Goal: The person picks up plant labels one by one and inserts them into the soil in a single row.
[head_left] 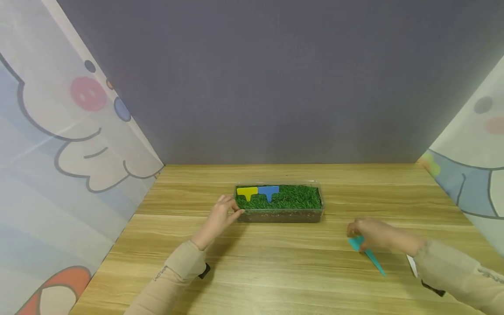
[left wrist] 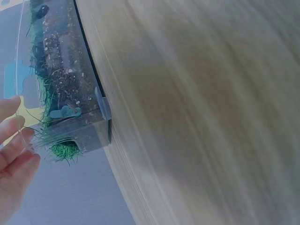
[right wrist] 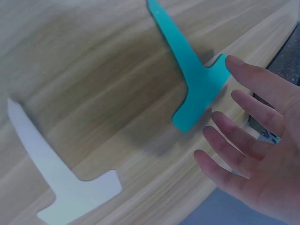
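Observation:
A clear plastic box (head_left: pixel 280 216) of dark soil and green grass stands on the table. My left hand (head_left: pixel 223 214) pinches its near left corner, thumb and fingers at the rim (left wrist: pixel 22 133). A yellow T-shaped plant label (head_left: pixel 247 191) and a blue one (head_left: pixel 269 191) stand side by side in the grass. To the right, my right hand (head_left: pixel 370 232) is over a teal plant label (right wrist: pixel 187 77), whose pointed end faces the near right. The thumb tip (right wrist: pixel 234 61) overlaps one end of its crosspiece; the other fingers are loosely bent, apart from it.
A white T-shaped plant label (right wrist: pixel 70 192) lies on the wooden table (head_left: pixel 287 262), partly hidden by the right forearm in the head view. A grey panel (head_left: pixel 287 87) rises behind the table, with cartoon-printed sheets (head_left: pixel 43 175) at both sides.

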`<state>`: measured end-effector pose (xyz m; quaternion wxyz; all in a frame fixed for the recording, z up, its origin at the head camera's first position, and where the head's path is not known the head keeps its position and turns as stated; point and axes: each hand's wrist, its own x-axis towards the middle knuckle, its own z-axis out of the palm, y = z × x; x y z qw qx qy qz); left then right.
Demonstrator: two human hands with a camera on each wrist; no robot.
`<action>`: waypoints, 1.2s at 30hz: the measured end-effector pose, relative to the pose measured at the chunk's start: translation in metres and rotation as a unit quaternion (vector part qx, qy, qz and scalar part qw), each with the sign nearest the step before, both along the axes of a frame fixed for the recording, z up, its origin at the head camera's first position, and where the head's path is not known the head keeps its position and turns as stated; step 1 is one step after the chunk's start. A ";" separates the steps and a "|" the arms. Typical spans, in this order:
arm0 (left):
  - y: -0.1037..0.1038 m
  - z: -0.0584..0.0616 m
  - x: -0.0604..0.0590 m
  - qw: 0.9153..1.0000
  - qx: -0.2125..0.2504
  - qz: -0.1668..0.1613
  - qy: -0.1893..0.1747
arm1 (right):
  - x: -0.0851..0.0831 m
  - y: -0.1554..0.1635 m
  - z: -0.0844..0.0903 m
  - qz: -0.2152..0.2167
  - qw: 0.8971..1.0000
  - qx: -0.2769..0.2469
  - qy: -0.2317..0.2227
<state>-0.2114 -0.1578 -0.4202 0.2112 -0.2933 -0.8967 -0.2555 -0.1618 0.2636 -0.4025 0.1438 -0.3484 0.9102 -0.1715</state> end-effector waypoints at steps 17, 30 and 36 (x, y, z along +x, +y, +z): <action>0.002 0.000 0.002 1.000 0.004 0.003 0.004 | 0.001 0.005 -0.016 -0.022 0.998 -0.048 -0.019; 0.003 0.000 0.002 1.000 0.007 0.011 -0.004 | -0.002 0.010 -0.017 -0.011 0.997 -0.062 -0.035; 0.002 0.000 0.002 1.000 0.010 0.008 -0.003 | -0.006 0.010 -0.018 0.017 0.996 -0.070 -0.051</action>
